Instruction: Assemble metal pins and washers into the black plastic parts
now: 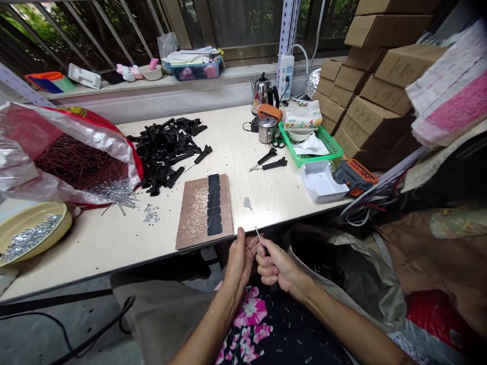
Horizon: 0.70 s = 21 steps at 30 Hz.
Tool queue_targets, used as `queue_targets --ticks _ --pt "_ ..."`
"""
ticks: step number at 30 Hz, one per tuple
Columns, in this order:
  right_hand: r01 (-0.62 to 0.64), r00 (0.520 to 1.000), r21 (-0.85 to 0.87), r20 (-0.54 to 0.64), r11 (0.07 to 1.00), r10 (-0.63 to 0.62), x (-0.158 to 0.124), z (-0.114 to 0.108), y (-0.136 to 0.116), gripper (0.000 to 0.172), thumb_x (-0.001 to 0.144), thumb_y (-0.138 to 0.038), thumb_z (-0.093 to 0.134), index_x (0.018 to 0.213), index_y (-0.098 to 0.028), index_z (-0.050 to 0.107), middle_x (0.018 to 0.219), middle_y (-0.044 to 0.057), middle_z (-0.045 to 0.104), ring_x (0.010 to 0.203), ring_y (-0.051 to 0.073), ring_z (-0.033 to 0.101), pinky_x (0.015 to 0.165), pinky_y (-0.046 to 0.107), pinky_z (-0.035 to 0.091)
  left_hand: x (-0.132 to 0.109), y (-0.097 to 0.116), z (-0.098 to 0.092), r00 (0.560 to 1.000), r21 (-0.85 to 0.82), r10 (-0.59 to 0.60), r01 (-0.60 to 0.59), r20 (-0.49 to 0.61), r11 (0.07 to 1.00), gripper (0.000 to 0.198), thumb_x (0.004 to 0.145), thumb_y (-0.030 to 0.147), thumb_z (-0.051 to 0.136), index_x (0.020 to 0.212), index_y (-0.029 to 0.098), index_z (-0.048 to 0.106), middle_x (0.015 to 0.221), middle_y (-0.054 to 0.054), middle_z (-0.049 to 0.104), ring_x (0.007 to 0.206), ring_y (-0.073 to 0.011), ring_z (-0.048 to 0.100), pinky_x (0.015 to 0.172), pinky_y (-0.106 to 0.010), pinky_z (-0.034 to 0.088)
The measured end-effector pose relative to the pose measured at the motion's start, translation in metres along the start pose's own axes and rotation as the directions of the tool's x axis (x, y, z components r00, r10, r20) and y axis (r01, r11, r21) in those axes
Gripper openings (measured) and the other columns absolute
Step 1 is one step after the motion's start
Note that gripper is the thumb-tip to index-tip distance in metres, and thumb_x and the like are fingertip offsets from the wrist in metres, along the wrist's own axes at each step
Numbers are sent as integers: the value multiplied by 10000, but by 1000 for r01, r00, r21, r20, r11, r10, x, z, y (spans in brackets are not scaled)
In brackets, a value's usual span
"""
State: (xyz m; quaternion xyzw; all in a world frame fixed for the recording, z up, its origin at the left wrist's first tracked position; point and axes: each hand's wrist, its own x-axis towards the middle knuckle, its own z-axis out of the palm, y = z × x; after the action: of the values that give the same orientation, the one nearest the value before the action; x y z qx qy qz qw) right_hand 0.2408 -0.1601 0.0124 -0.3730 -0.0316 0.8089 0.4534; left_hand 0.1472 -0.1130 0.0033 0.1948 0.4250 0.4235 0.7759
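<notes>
My left hand (240,259) and my right hand (274,264) meet just below the table's front edge, above my lap. The right hand's fingers pinch a thin metal pin (258,233) that points up toward the table edge. My left hand curls beside it, thumb up, its fingertips touching the right hand; whether it grips anything is hidden. Right above the hands on the table lies a brown board (195,210) carrying a column of black oval pieces (214,205).
A pile of black handles (165,148) lies mid-table, a red-and-clear bag of metal pins (72,154) and a yellow bowl of small metal parts (28,234) at left. Two assembled tools (269,161), a green basket (315,147), a kettle and cardboard boxes (375,76) sit at right.
</notes>
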Motion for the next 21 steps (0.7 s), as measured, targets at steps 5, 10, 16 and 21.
queue_targets --ticks 5,10,16,21 --pt "76 993 -24 -87 997 -78 5 0 7 352 765 -504 584 694 -203 417 429 -132 267 333 15 150 334 136 140 -6 2 -1 995 53 -95 95 -2 994 401 747 464 661 846 75 639 756 -109 696 582 -156 656 545 -243 523" --pt "247 952 -192 -132 950 -275 7 3 15 390 758 -560 578 714 -191 459 490 -99 377 339 24 299 334 154 281 -14 3 0 977 170 -209 198 51 965 440 677 437 726 959 117 618 496 35 561 333 -134 547 291 -202 393" --pt "396 865 -352 -166 848 -473 12 3 24 399 783 -569 559 763 -174 499 589 -58 471 377 48 447 358 175 400 -7 3 0 978 162 -197 184 68 969 505 680 441 718 1040 98 626 359 70 472 223 -85 403 241 -177 331" --pt "363 925 -289 -1 886 -380 11 -3 17 380 821 -569 502 847 -191 472 563 -65 504 350 74 469 353 199 414 -4 5 -2 970 133 -231 220 76 966 434 684 406 721 989 109 637 426 48 530 248 -100 451 242 -185 348"
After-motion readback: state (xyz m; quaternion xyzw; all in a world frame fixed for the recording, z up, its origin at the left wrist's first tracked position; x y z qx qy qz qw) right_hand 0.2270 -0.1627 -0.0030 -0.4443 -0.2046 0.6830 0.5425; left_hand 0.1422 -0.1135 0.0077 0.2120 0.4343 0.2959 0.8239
